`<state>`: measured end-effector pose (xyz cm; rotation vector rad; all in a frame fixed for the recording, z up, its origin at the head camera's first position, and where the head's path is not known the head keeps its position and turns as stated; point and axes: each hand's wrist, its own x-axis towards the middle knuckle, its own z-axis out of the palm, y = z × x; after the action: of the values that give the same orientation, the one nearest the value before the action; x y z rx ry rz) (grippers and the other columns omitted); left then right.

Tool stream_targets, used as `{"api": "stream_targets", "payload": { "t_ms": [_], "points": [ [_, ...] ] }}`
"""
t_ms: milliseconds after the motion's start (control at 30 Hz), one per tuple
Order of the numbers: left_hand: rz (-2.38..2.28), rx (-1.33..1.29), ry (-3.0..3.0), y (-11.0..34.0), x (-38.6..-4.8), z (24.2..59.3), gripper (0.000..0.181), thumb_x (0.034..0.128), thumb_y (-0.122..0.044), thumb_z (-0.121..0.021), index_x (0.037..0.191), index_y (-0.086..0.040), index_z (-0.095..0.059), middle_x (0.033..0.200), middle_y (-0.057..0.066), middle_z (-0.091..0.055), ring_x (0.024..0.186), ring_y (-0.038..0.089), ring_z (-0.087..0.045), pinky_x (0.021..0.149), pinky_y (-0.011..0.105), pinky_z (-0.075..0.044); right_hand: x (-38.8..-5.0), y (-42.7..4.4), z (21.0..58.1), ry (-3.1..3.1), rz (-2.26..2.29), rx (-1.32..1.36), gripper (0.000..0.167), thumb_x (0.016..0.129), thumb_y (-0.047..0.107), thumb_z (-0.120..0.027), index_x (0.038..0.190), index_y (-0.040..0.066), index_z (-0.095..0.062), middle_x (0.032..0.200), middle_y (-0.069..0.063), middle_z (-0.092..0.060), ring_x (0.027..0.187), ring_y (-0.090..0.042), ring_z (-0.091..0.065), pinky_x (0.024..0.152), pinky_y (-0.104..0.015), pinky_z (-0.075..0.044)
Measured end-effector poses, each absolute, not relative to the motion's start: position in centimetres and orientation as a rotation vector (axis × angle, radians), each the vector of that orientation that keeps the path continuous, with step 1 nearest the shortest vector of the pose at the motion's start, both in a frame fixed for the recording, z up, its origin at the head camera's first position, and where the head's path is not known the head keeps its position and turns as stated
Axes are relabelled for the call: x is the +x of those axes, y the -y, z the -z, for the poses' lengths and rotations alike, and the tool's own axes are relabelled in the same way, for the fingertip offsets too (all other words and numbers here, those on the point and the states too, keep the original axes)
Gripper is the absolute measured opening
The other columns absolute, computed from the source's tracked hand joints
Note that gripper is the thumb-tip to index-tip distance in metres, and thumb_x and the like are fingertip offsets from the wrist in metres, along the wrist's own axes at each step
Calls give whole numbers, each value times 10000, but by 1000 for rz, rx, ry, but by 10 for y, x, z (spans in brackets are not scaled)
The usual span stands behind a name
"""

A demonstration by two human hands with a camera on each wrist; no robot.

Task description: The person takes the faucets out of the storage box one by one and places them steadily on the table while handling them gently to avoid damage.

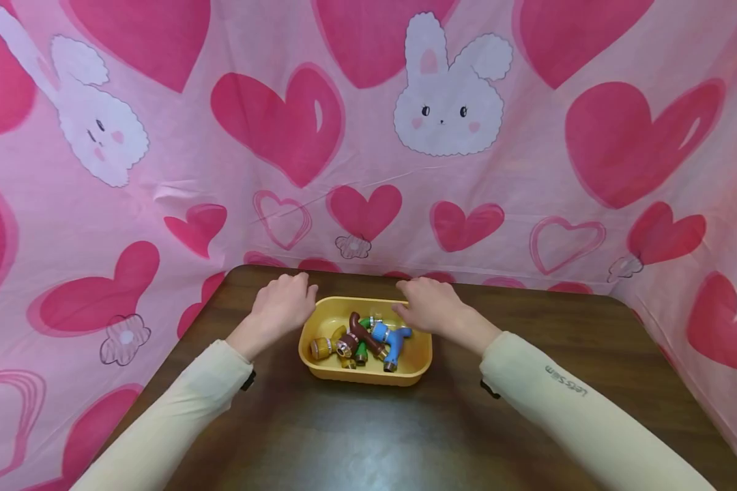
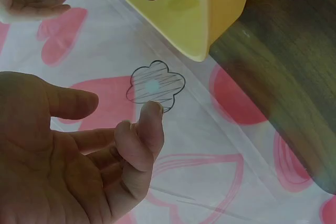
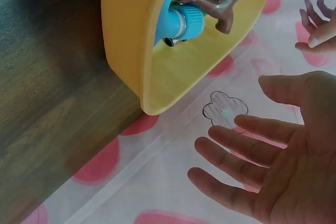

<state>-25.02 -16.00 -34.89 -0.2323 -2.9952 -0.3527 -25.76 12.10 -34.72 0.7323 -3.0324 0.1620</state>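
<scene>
1. Sitting near the far edge of the bench (image 1: 528,310), the yellow tub (image 1: 368,377) holds a blue tap (image 1: 396,343), brown tap (image 1: 366,334), green tap (image 1: 361,353) and yellow tap (image 1: 321,348), heaped together.
2. Risk: the taps overlap, so lifting one could drag others; a rearward push could carry the tub past the edge.
3. Left hand (image 1: 282,303), by the tub's left end: fingers loosely bent, empty. Right hand (image 1: 435,305), by its right end: fingers spread wide, empty.
4. Clearance: ample in front and rightward; hanging cloth (image 1: 368,164) limits the rear.

The tub (image 1: 368,377) on the table (image 1: 368,436) holds taps (image 1: 364,333) — overlapping, apparently.
</scene>
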Motion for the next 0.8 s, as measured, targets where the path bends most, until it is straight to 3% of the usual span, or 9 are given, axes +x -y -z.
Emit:
{"api": "stream_targets", "payload": {
  "t_ms": [267,433,633,800],
  "points": [
    [383,-223,3063,165,-251,357,356,1068,-299,-557,1148,27,-675,1028,219,-708,910,407,-708,819,601,-609,-259,-118,353,3042,-176,764,358,972,356,-752,1183,66,-736,857,-15,-679,801,-215,-645,649,-419,-610],
    [404,-231,3076,167,-250,363,319,1062,-280,-571,1121,11,-686,990,190,-704,873,376,-701,790,586,-611,-259,-115,358,3040,-172,770,310,965,337,-763,1121,69,-741,842,-6,-666,782,-205,-630,637,-427,-602],
    [454,-237,3112,167,-249,369,285,1045,-255,-599,1110,8,-689,829,117,-636,725,296,-624,696,500,-606,-256,-110,367,3041,-141,803,241,937,310,-799,1029,96,-739,869,-13,-673,803,-206,-627,677,-435,-616],
    [479,-219,3134,169,-248,370,291,1038,-241,-624,1150,20,-691,844,119,-643,723,285,-606,677,464,-595,-255,-105,369,3035,-155,831,235,931,294,-808,1006,80,-747,839,-17,-659,785,-218,-622,676,-446,-614]
  ]
}}
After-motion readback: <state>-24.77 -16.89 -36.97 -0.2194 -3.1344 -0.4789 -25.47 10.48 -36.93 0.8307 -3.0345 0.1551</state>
